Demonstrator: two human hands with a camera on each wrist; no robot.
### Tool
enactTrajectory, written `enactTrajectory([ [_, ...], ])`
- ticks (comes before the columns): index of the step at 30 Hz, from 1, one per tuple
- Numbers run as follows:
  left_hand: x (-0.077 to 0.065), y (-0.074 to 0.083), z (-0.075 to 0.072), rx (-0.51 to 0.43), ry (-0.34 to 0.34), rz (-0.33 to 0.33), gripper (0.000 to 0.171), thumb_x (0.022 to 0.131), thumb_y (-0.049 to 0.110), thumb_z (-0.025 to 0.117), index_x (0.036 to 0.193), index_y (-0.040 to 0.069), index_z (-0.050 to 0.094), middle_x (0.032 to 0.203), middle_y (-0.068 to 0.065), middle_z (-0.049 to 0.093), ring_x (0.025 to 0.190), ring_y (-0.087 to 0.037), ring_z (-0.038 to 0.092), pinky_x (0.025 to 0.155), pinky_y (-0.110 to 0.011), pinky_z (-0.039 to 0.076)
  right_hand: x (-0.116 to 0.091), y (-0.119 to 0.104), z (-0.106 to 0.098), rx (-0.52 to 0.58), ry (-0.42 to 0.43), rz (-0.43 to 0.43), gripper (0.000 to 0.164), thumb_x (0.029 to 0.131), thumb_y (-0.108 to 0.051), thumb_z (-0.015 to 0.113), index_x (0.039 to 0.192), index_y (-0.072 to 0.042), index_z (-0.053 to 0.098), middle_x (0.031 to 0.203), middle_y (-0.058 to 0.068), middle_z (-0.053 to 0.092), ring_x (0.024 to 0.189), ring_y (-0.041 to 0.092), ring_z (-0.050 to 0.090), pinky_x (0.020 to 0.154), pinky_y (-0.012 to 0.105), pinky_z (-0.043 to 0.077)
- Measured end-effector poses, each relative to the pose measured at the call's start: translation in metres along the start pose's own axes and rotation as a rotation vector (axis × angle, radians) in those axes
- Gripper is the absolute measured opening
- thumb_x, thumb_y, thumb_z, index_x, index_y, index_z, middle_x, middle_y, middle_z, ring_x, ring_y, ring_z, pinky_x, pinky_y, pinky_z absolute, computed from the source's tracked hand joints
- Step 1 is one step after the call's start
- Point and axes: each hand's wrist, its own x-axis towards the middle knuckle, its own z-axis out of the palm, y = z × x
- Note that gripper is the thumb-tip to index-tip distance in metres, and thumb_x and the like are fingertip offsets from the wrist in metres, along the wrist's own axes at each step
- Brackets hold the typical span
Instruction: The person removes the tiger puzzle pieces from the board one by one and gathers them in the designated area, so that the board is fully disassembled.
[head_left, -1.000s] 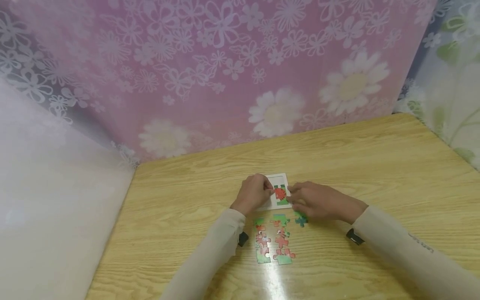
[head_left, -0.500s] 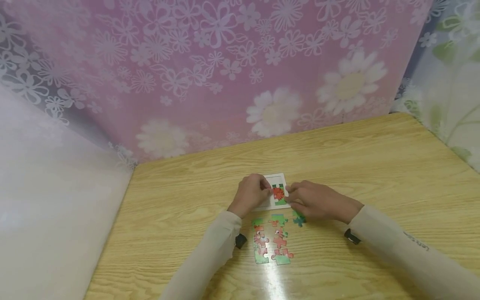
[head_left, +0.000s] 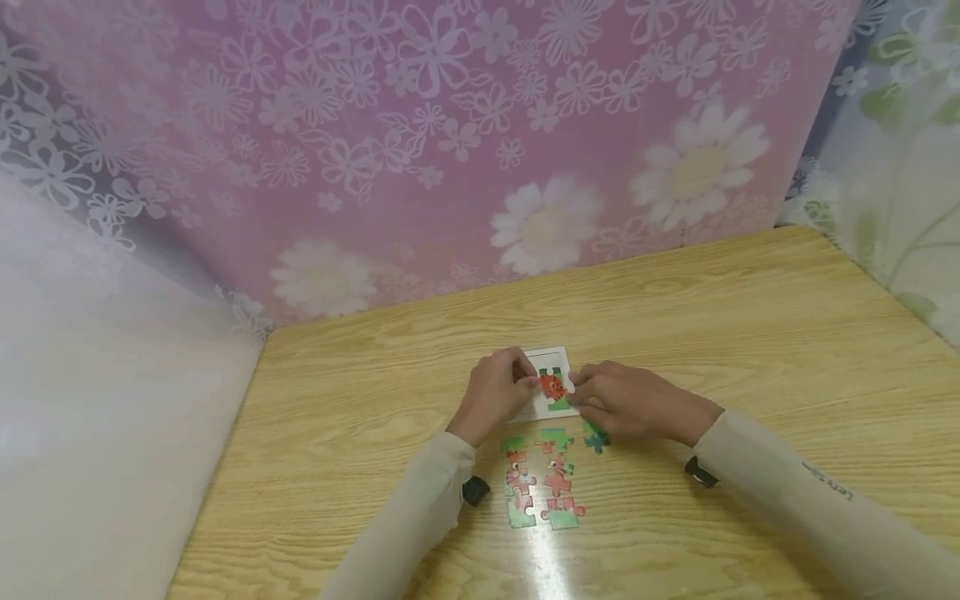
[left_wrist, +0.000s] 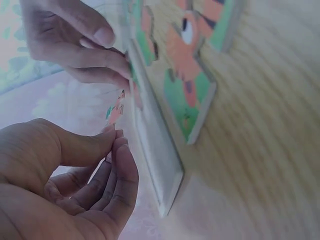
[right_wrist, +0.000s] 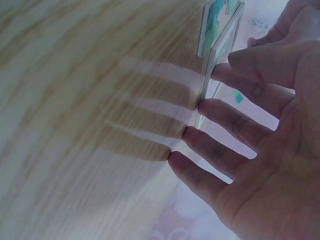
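A white puzzle tray (head_left: 534, 410) lies on the table with green puzzle pieces (head_left: 558, 405) along its right side. Over these, my left hand (head_left: 495, 387) pinches an orange-striped puzzle piece (head_left: 552, 386) between thumb and fingertips; the left wrist view shows this puzzle piece (left_wrist: 116, 113) at the tips, raised off the tray (left_wrist: 155, 150). My right hand (head_left: 626, 398) is at the tray's right edge. Its fingers (right_wrist: 215, 152) are spread and nearly straight, the tips resting along the tray rim and the tabletop.
Several loose puzzle pieces (head_left: 557, 482) in orange and green lie on the near side of the tray, in two rough columns. A teal-green piece (head_left: 596, 437) sits just below the right hand. Flowered pink cloth (head_left: 420, 208) rises behind the wooden table (head_left: 360, 400).
The view has shifted slightly. The orange-striped piece in the left hand has turned and tilted a little over the tray. The right hand stays at the tray's edge.
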Motion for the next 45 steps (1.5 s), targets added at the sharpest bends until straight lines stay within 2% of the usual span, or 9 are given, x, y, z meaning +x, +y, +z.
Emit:
enactTrajectory([
  [4, -0.011, 0.003, -0.007, -0.010, -0.013, 0.030, 0.011, 0.094, 0.009, 0.074, 0.086, 0.013, 0.067, 0.080, 0.005, 0.063, 0.070, -0.011, 0.056, 0.064, -0.026, 0.047, -0.001, 0.000, 0.000, -0.004, 0.006, 0.000, 0.022, 0.099, -0.012, 0.065, 0.116, -0.004, 0.076, 0.132, 0.019, 0.063, 0.120, 0.037, 0.060, 0.091, 0.051, 0.054],
  [11, -0.037, 0.010, -0.016, -0.015, -0.092, 0.077, 0.009, 0.094, 0.007, 0.073, 0.087, 0.010, 0.067, 0.078, 0.001, 0.068, 0.062, -0.007, 0.057, 0.058, -0.023, 0.048, -0.001, 0.000, 0.001, -0.005, 0.007, 0.006, 0.021, 0.099, -0.012, 0.065, 0.115, -0.005, 0.076, 0.133, 0.018, 0.063, 0.121, 0.037, 0.060, 0.091, 0.050, 0.054],
  [16, -0.051, 0.014, -0.012, -0.019, -0.148, 0.110, 0.011, 0.093, 0.005, 0.073, 0.085, 0.011, 0.068, 0.079, 0.004, 0.068, 0.064, -0.003, 0.057, 0.059, -0.021, 0.048, -0.002, 0.000, 0.000, -0.005, 0.013, -0.002, 0.020, 0.098, -0.010, 0.065, 0.114, -0.007, 0.076, 0.129, 0.016, 0.064, 0.120, 0.036, 0.061, 0.084, 0.043, 0.055],
  [21, -0.060, 0.018, 0.001, -0.019, -0.198, 0.149, 0.016, 0.092, 0.005, 0.074, 0.082, 0.014, 0.066, 0.073, 0.010, 0.064, 0.062, 0.000, 0.056, 0.057, -0.019, 0.047, -0.003, 0.001, -0.001, 0.003, 0.014, -0.017, 0.020, 0.100, -0.007, 0.062, 0.114, -0.008, 0.076, 0.127, 0.015, 0.064, 0.119, 0.036, 0.061, 0.077, 0.036, 0.053],
  [28, -0.063, 0.027, 0.019, 0.005, -0.256, 0.162, 0.016, 0.091, 0.005, 0.075, 0.080, 0.013, 0.068, 0.068, 0.011, 0.063, 0.058, 0.002, 0.054, 0.053, -0.017, 0.045, -0.003, 0.001, 0.000, 0.025, 0.009, -0.025, 0.022, 0.101, -0.006, 0.060, 0.116, -0.008, 0.075, 0.127, 0.014, 0.064, 0.120, 0.036, 0.061, 0.077, 0.035, 0.051],
  [40, -0.061, 0.044, 0.033, 0.126, -0.270, 0.234, 0.011, 0.088, 0.004, 0.075, 0.080, 0.011, 0.075, 0.065, 0.014, 0.061, 0.054, 0.004, 0.051, 0.054, -0.014, 0.043, -0.004, 0.002, 0.000, 0.022, 0.017, -0.019, 0.022, 0.101, -0.007, 0.059, 0.116, -0.006, 0.075, 0.127, 0.013, 0.064, 0.122, 0.034, 0.060, 0.081, 0.037, 0.053],
  [45, -0.061, 0.046, 0.034, 0.177, -0.257, 0.254, 0.010, 0.090, 0.013, 0.077, 0.080, 0.012, 0.077, 0.063, 0.016, 0.060, 0.051, 0.005, 0.049, 0.050, -0.014, 0.041, -0.003, 0.002, 0.001, 0.026, 0.013, -0.008, 0.022, 0.102, -0.007, 0.058, 0.116, -0.006, 0.074, 0.127, 0.012, 0.064, 0.123, 0.034, 0.059, 0.084, 0.040, 0.054],
])
